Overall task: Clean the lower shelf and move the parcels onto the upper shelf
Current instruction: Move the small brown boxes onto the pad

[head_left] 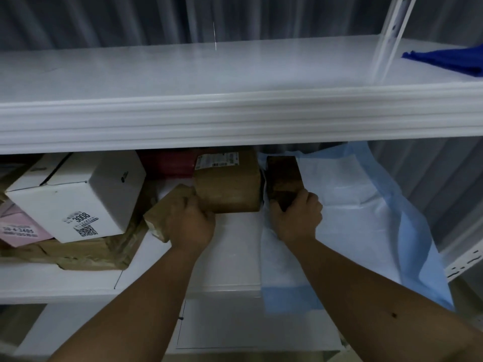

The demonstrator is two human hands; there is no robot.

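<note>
On the lower shelf (78,280) my left hand (190,223) grips a small tan cardboard parcel (162,210), tilted toward the left. My right hand (296,218) grips a dark brown parcel (283,178) that stands on a white and light blue sheet (366,218). Between the two hands sits a larger brown box (230,186) with a shipping label on top. The upper shelf (183,77) above is white and bare except for a blue cloth (449,61) at its far right.
At the left of the lower shelf lie a white box (78,197) marked 3008, a pink parcel (21,228) and a flat taped brown parcel (86,254) beneath them. A red parcel (167,163) sits at the back. A white upright post (389,37) stands at the right.
</note>
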